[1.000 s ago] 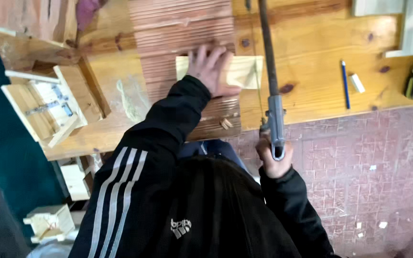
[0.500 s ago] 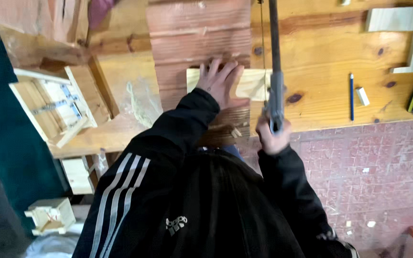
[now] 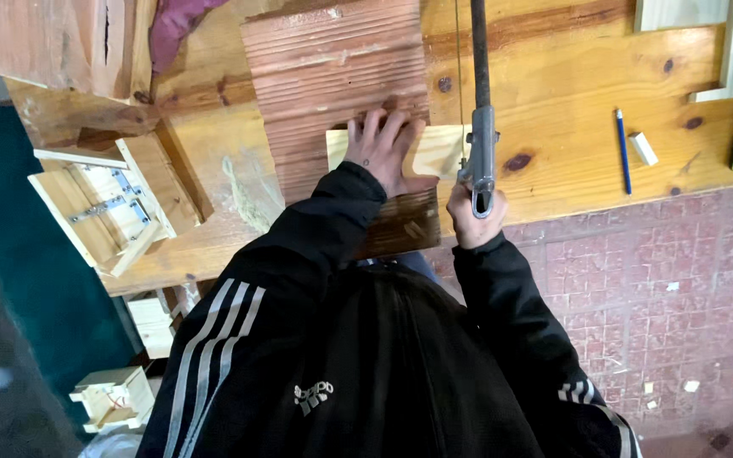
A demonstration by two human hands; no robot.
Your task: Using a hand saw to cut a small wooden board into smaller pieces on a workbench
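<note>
Pale wood piece (image 3: 434, 149) pressed flat under the spread left hand (image 3: 386, 153) on a grooved reddish board (image 3: 332, 76), metal saw (image 3: 478, 127) handle gripped by the clenched right hand (image 3: 471, 222), blade set at the piece's right end.

Left hand (image 3: 386, 153) lies flat with fingers spread; right hand (image 3: 472, 222) is fisted, its grip closed.

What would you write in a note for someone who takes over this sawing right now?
Left hand: flat on the pale wood piece, pressing it onto the ridged brown board.
Right hand: gripping the handle of the metal-frame saw, whose blade meets the piece's right end.
On the workbench: a blue pencil and a small white block, to the right.
Done: piece held, saw in place. How deep the cut goes is hidden.
Left: probably finishing the cut.
</note>
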